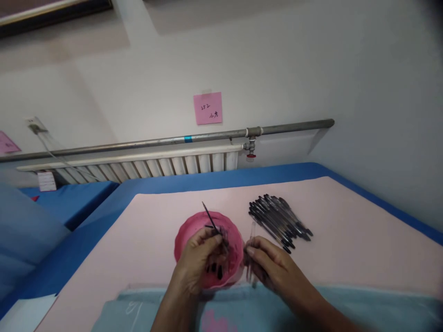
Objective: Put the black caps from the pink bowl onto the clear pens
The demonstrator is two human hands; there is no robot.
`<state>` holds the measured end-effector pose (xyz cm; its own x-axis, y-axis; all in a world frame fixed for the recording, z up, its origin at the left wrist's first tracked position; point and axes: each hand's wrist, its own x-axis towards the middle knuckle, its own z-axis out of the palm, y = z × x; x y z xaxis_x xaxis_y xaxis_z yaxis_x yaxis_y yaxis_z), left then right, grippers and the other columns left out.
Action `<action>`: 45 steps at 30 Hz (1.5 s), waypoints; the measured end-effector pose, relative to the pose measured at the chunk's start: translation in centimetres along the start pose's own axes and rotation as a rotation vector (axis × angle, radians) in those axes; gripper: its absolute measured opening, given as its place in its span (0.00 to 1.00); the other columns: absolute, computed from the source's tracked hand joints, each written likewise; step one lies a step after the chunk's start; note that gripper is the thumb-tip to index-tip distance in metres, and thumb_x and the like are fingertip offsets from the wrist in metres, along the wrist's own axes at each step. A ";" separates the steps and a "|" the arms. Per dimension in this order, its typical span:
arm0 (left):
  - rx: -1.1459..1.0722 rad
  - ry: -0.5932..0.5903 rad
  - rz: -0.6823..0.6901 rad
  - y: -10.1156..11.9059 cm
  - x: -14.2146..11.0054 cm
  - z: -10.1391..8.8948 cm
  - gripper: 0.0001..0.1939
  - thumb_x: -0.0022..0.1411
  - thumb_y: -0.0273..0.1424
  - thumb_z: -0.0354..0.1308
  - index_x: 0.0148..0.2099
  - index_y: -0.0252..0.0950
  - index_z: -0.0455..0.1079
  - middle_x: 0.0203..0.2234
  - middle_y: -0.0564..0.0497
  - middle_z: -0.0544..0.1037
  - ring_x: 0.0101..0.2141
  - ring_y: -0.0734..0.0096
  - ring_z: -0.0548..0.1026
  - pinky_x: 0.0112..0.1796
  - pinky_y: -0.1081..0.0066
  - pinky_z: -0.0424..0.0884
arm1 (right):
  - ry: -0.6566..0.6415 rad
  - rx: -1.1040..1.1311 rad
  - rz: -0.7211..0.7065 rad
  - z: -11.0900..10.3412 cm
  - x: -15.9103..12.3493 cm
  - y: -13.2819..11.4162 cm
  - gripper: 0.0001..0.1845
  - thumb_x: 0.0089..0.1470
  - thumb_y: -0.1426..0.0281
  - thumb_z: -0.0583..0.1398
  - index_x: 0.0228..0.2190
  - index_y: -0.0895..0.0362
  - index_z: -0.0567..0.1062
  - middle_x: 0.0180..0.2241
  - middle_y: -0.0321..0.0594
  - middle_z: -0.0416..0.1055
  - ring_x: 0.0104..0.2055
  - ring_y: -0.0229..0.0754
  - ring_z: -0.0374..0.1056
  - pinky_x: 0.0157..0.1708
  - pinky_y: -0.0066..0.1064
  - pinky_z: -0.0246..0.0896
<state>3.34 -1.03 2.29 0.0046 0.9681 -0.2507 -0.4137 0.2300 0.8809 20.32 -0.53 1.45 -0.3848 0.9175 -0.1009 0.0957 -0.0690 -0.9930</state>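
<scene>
Above a pink bowl (180, 235) my left hand (202, 256) is closed on a thin dark pen refill (209, 215), which points up and to the left. Just right of the bowl's rim, my right hand (268, 260) pinches a clear pen barrel (253, 230), held roughly upright and slightly blurred. Inside the bowl lie black pen caps (219, 272) and other small parts, partly covered by my left hand. To the right rests a pile of black pens (273, 216), side by side and slanting.
Pink paper (346, 240) covers the blue padded table (221, 181). A light blue cloth (363, 304) lies along the near edge. Behind stand a white radiator (173, 165) and a metal pipe (214, 136), with a pink note (208, 109) on the wall.
</scene>
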 end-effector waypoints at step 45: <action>0.053 0.087 0.137 0.4 -0.4 0.3 0.12 0.49 0.36 0.62 0.34 0.34 0.68 0.27 0.52 0.74 0.26 0.74 0.73 0.24 0.76 0.68 | -0.149 -0.521 -0.131 0.7 -0.5 0.1 0.09 0.50 0.67 0.54 0.25 0.57 0.72 0.21 0.33 0.67 0.25 0.36 0.61 0.24 0.24 0.54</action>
<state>3.42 -1.33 2.87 -0.1282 0.9790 -0.1585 -0.3561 0.1037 0.9287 19.89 -1.30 1.40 -0.5463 0.8373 -0.0236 0.4650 0.2797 -0.8400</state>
